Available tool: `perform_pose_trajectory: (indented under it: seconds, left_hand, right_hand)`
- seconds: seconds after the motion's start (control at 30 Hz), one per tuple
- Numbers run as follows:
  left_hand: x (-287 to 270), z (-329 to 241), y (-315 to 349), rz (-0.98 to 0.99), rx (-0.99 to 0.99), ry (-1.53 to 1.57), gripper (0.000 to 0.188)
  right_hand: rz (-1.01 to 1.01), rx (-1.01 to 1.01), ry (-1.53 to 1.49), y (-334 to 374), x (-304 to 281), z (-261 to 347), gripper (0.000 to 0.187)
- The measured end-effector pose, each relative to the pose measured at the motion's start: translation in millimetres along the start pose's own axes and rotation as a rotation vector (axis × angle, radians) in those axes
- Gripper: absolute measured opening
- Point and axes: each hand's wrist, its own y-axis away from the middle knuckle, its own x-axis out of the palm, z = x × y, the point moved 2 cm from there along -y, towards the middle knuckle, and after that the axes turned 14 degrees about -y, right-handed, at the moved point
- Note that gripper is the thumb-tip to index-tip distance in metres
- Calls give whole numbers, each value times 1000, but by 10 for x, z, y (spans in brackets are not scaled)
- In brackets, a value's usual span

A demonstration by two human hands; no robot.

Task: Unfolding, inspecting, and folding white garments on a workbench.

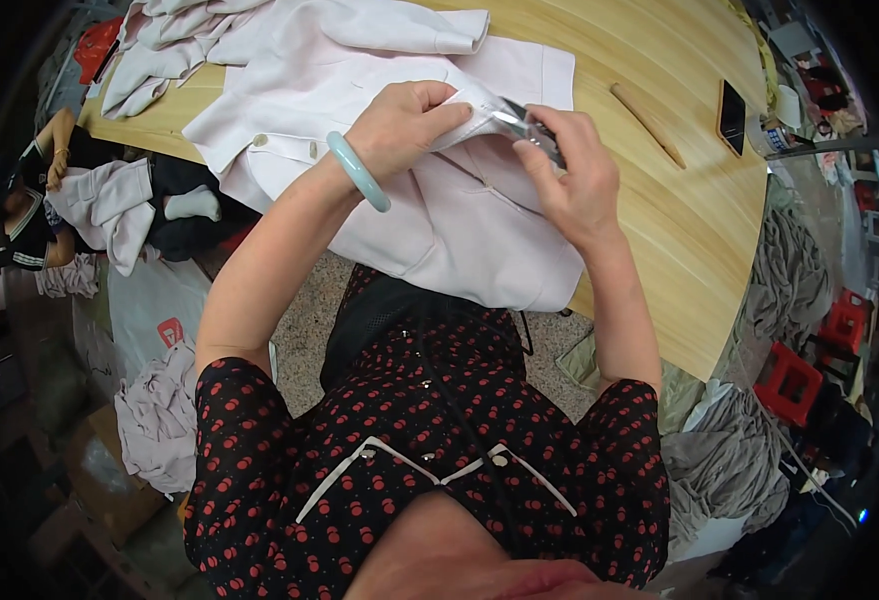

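Note:
A pale pink garment (379, 60) with buttons lies over the near side of the table and hangs down toward my lap. With thumb and fingers, my left hand (399, 122) pinches a folded edge of it and lifts that part up. A pale green bangle (358, 172) circles my left wrist. Closed in my right hand (577, 178) is a pair of thread snips (516, 113), their metal blades pointing at the pinched edge. The blades touch or nearly touch the cloth; which of the two I cannot tell.
On the wooden table (689, 240) to the right lie a wooden stick (647, 124) and a phone (730, 117). At the left, another person (44, 195) handles similar cloth. Grey fabric heaps (724, 460) and red stools (788, 384) stand at the right.

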Motion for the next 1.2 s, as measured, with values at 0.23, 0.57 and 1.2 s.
perform_pose_trajectory:
  seconds: [0.23,0.57,1.2]
  left_hand:
    - [33,-49,69,0,42,-16,31]
    - [87,18,56,38,12,14,30]
    - [-400,572,127,-169,240,-610,34]
  right_hand:
    - [63,26,-71,19,64,6,28]
    - [110,121,-114,23,58,-32,23]
    - [41,371,-325,-347,212,-299,38]
